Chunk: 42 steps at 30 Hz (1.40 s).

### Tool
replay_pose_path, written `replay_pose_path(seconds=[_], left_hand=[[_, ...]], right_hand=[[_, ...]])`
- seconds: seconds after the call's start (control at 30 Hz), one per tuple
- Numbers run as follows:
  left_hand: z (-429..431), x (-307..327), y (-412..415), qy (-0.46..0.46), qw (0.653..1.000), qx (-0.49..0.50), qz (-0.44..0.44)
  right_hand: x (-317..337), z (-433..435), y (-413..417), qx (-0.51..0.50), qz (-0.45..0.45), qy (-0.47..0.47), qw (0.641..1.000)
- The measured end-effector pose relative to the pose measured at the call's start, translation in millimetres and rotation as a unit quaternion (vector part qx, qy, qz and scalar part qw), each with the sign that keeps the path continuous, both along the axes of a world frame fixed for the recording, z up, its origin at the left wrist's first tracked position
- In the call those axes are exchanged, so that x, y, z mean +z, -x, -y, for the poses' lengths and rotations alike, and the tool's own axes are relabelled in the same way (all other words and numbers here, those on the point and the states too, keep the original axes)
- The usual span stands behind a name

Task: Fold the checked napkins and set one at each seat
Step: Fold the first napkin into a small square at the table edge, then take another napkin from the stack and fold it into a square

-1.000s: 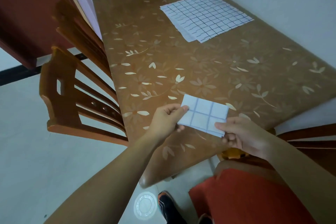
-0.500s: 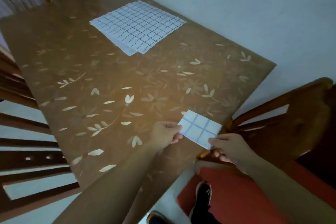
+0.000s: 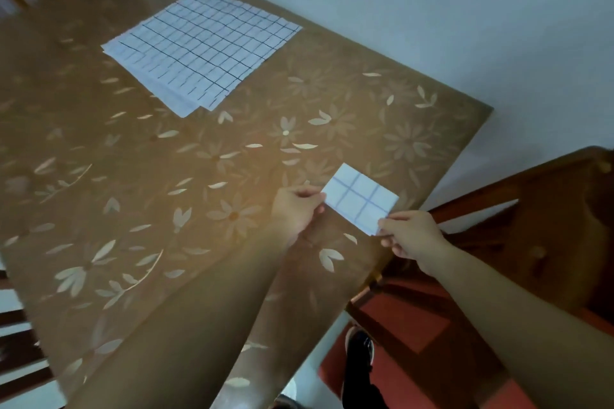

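Note:
A small folded checked napkin, white with blue lines, is held just above the near right corner of the brown flower-patterned table. My left hand pinches its left corner. My right hand pinches its lower right corner. A stack of unfolded checked napkins lies flat at the far middle of the table.
A wooden chair with a red seat stands at the table's right end, close under my right arm. Slats of another chair show at the left edge. A pale wall runs along the table's far side. My dark shoe is on the floor below.
The view has swung right and I have shifted along the table toward its right end. Both hands keep their pinch on the folded napkin, now over the near right corner by the red chair.

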<state>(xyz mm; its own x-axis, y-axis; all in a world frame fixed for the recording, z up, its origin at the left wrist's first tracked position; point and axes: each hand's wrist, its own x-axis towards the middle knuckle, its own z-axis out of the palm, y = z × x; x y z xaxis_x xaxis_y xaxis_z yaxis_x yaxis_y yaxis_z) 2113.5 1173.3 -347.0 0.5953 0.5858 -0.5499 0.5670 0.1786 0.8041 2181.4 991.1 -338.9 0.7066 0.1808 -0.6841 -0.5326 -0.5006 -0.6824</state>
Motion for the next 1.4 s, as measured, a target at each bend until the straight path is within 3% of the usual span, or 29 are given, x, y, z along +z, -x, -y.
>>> replay_pose_path(seconds=[0.6,0.8,1.07,1.2,1.4], left_hand=[[-7.6,-19.1,-40.2,-0.138,0.987,-0.062,-0.060],[-32.6,4.4,-10.1,-0.198,0.978,-0.053,-0.041],[-74.9,69.2,74.0,-0.294,0.941,-0.163,-0.041],[-105.4,98.2,146.8,-0.335,0.916,-0.219,-0.020],[-162.5,133.6,255.2,-0.380,0.899,-0.220,-0.007]], right_hand=[[-17.6,0.5,-38.6,0.142,0.120,0.149,0.971],[17.4,-11.5,-35.8,0.193,0.238,0.142,0.941],[66.5,-67.0,19.2,0.257,0.298,0.093,0.915],[90.0,-101.9,90.1,0.276,0.316,0.043,0.907],[122.2,-151.4,195.9,0.285,0.368,0.066,0.883]])
